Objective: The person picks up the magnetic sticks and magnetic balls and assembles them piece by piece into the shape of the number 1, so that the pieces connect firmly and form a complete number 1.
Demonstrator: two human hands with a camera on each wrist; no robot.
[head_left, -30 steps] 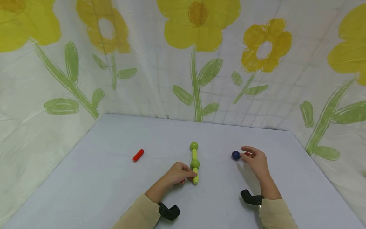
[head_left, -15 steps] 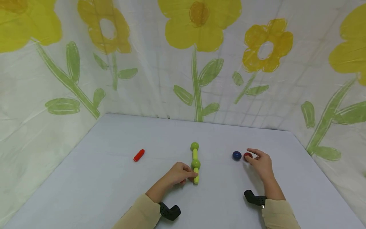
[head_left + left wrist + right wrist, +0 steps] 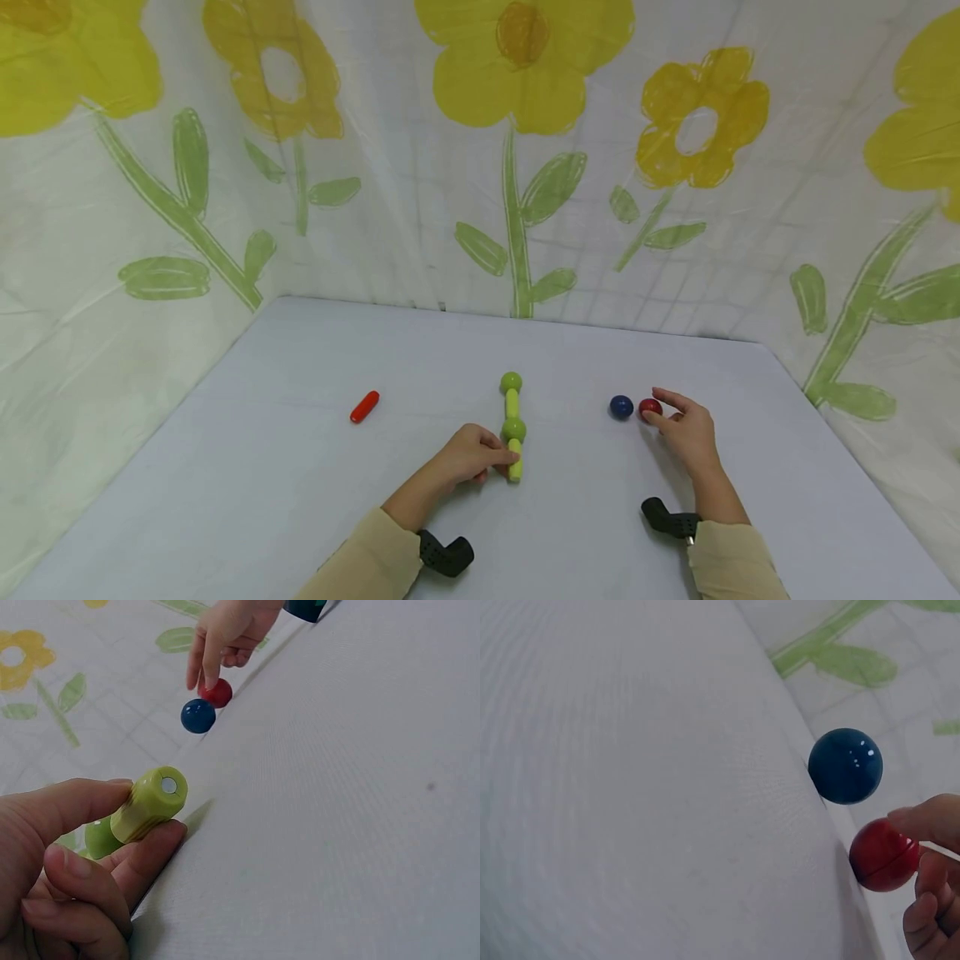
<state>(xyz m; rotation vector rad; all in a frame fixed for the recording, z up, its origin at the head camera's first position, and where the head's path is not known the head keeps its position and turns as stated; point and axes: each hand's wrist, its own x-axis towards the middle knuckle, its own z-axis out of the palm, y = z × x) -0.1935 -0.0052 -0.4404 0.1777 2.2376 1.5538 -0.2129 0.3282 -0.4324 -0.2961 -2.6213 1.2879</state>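
Note:
My left hand [image 3: 468,454] pinches the near yellow-green rod [image 3: 515,471] of a straight chain. A pale metallic disc shows in the rod's end [image 3: 169,784] in the left wrist view. Beyond it in the chain come a green ball [image 3: 513,429], another yellow-green rod [image 3: 512,403] and a far green ball [image 3: 511,382]. My right hand [image 3: 690,433] is at a red ball [image 3: 883,856], its thumb touching the ball and its index finger stretched out past it. Whether the index finger touches the ball is unclear. A dark blue ball [image 3: 846,766] sits beside the red one, slightly apart.
A red rod [image 3: 364,407] lies alone on the left part of the white table [image 3: 285,500]. Behind the table hangs a white cloth [image 3: 390,250] with painted yellow flowers. Black wrist mounts [image 3: 446,557] jut inward from both sleeves.
My right hand has drawn back right from between the two balls to the red ball, uncovering it. During the last half second it barely moves. My left hand stays on the rod.

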